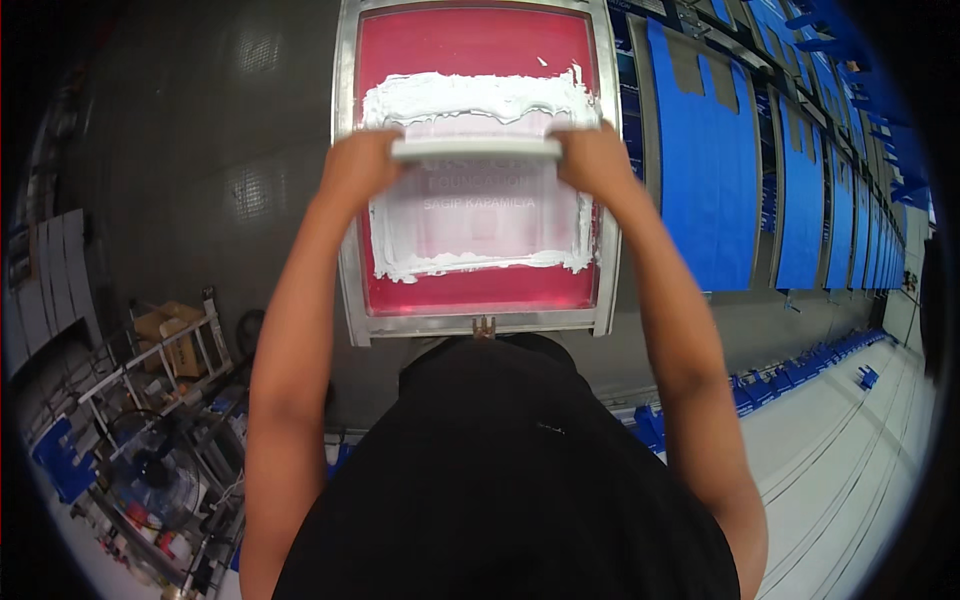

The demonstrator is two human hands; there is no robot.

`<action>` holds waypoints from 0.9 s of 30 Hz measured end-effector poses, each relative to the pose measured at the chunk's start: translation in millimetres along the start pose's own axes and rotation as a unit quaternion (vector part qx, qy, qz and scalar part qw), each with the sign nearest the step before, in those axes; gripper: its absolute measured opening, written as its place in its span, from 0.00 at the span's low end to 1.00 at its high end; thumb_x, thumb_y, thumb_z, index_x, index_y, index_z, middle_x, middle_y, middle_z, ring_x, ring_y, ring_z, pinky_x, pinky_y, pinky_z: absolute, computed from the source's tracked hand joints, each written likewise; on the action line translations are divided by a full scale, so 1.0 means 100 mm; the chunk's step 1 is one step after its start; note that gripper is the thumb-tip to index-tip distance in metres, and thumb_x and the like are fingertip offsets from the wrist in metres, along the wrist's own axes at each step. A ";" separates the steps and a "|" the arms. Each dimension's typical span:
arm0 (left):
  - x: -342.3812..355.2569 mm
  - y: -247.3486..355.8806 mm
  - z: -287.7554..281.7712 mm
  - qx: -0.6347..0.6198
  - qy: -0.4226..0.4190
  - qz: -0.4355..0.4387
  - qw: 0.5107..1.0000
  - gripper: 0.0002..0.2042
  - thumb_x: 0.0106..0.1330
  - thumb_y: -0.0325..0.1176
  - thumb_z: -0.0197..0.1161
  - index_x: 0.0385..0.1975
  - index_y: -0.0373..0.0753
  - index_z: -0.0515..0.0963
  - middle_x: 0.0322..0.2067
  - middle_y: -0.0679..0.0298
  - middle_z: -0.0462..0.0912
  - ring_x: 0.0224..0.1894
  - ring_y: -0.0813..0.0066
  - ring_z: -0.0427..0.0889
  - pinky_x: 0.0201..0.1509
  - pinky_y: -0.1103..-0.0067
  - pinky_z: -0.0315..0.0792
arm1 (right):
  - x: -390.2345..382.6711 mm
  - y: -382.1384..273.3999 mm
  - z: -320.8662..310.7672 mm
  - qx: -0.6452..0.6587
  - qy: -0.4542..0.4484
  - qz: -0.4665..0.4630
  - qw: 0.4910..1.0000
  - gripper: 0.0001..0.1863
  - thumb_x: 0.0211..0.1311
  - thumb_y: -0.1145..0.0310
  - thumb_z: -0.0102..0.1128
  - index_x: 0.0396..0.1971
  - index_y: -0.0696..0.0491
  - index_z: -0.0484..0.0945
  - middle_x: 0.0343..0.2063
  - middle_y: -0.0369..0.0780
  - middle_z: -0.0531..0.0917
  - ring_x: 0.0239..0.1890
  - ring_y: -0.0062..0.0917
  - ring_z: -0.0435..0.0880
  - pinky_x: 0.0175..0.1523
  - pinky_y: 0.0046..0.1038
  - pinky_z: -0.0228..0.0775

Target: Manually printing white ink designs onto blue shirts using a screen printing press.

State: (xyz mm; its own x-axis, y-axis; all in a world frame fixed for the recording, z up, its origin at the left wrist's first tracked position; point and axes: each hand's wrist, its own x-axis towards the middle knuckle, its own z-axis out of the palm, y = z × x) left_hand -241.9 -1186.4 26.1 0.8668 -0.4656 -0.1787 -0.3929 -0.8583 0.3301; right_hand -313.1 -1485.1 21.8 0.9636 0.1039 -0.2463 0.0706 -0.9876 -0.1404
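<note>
Both my hands are closed on a long white squeegee [475,149], blurred by motion and held crosswise over a screen-printing screen. My left hand [362,162] grips its left end and my right hand [590,160] its right. The screen has an aluminum frame [349,262] and red mesh [478,41]. Thick white ink [440,92] lies in uneven bands around a pale middle that shows faint lettering. The squeegee's lower edge and whether it touches the mesh cannot be made out.
At right, racks hold flat panels with blue coverings [705,170], above a white surface [820,450] lined with blue brackets. At lower left stand a fan [152,468], metal frames, a cardboard box [170,338] and a blue object [62,460]. Grey floor [200,120] shows at left.
</note>
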 end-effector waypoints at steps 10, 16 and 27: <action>-0.51 0.12 0.42 -0.014 -0.010 -0.011 1.000 0.15 0.43 0.25 0.64 0.34 0.42 0.82 0.30 0.55 0.82 0.35 0.54 0.81 0.39 0.63 0.75 | -0.60 -0.07 0.59 0.046 0.093 -0.001 0.995 0.16 0.46 0.74 0.57 0.38 0.47 0.83 0.28 0.40 0.85 0.38 0.32 0.84 0.69 0.53 0.48; 0.61 0.00 -0.11 0.039 0.012 0.009 0.999 0.13 0.49 0.36 0.70 0.35 0.44 0.83 0.29 0.54 0.84 0.35 0.53 0.83 0.41 0.63 0.76 | 0.70 0.26 -0.21 -0.004 -0.028 0.010 1.000 0.21 0.42 0.72 0.57 0.41 0.44 0.83 0.34 0.42 0.85 0.41 0.37 0.84 0.48 0.37 0.75; -1.12 0.39 0.03 -0.271 -0.133 -0.141 0.943 0.14 0.63 0.39 0.62 0.37 0.33 0.79 0.29 0.57 0.81 0.31 0.66 0.80 0.39 0.69 0.74 | 1.18 0.52 -0.65 0.026 -0.003 -0.004 1.000 0.26 0.42 0.71 0.54 0.47 0.45 0.82 0.42 0.43 0.84 0.47 0.36 0.82 0.52 0.34 0.74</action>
State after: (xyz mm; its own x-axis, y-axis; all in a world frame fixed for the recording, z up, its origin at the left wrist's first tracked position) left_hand -355.0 -1168.9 56.4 0.7768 -0.3347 -0.5335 0.1191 -0.7536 0.6464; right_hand -179.1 -1532.3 47.9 0.9613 0.1129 -0.2515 0.0649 -0.9793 -0.1918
